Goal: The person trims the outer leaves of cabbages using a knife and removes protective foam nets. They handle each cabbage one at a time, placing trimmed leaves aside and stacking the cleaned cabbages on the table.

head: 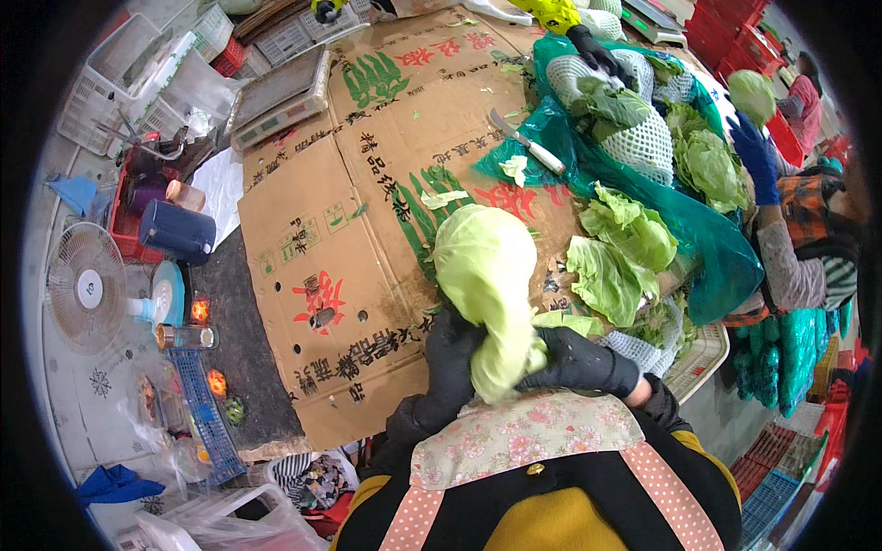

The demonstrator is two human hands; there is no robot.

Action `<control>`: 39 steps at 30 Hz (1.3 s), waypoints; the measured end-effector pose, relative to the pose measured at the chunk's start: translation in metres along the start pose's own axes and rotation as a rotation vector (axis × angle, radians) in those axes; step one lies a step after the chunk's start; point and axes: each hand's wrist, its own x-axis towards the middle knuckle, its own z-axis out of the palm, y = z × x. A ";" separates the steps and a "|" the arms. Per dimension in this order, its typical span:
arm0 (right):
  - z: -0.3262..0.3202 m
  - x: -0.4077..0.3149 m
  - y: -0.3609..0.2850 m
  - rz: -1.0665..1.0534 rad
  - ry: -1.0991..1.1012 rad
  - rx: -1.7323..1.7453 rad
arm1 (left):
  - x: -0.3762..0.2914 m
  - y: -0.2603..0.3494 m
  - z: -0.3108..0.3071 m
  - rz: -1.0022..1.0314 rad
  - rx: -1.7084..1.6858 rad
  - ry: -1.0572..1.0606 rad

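Note:
A pale green cabbage head (486,258) is held close in front of my floral apron, above the cardboard. My left hand (451,344), in a black glove, grips it from its lower left side. A loose outer leaf (506,361) hangs bent from the cabbage toward me, blurred at its lower end. My right hand (582,361), also gloved in black, has its fingers closed on that leaf. Detached cabbage leaves (617,255) lie on the right. Beyond the cabbage rests a knife (529,143) with a white handle and a curved blade.
Printed cardboard (372,227) covers the table. Netted cabbages (637,141) sit in a green plastic bag (723,265). A co-worker's black-gloved hand (596,55) touches them; another's blue-gloved hand (754,155) holds a cabbage. A weighing scale (279,96) and a fan (86,286) are at left.

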 end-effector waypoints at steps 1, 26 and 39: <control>-0.009 -0.008 -0.002 -0.141 -0.147 -0.054 | -0.005 0.003 0.003 0.098 0.095 -0.079; 0.030 0.094 0.085 -0.513 0.106 -1.239 | 0.138 0.021 0.001 0.792 1.585 -0.523; -0.143 -0.123 0.194 0.680 1.354 -1.021 | 0.216 -0.016 -0.103 0.487 1.007 0.023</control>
